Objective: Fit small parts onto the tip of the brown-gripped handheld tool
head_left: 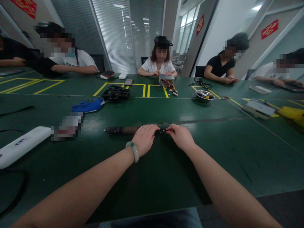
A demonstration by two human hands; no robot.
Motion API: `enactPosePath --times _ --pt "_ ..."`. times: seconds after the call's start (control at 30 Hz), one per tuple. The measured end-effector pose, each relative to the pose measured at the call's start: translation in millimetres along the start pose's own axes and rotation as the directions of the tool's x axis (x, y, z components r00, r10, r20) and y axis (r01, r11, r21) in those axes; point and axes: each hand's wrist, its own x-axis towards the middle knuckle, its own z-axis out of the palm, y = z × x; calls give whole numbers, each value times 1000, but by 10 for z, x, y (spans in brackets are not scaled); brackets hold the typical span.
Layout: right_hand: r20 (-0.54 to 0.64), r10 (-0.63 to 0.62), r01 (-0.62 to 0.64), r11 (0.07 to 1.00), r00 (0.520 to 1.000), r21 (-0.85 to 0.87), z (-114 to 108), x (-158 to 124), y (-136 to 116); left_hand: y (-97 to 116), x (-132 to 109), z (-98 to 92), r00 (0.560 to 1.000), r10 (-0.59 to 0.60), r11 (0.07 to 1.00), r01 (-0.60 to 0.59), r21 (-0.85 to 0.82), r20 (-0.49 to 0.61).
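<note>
A long dark rod-shaped tool [121,129] lies flat on the green table [166,171] in front of me, pointing left. My left hand [144,139], with a pale green bangle on the wrist, lies over the tool's right part with its fingers curled down on it. My right hand [180,136] is closed in a pinch at the tool's right end, on a small dark piece [162,130] with a bit of yellow. What exactly the fingertips hold is too small to make out.
A blue glove [88,105] and black plastic parts [116,93] lie further back left. A white flat device [22,144] sits at the left edge. A metal bowl [204,95] and a wired box [166,79] stand beyond. Several people sit around the table.
</note>
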Motion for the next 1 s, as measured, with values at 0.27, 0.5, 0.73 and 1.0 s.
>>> enactPosePath --times 0.27,0.5,0.73,1.0 --pt "27 -164 166 984 986 -71 34 -41 -41 17 -18 -20 999 31 998 -32 52 35" --pt "19 -159 160 986 987 -50 22 -54 -24 37 -33 -36 998 33 996 -37 83 45" --pt "19 -152 152 988 988 -2 16 -45 -34 12 -31 -39 998 33 997 -36 64 47" --pt "14 -148 148 989 989 -2 7 -48 -37 9 -27 -48 998 33 998 -36 49 45"
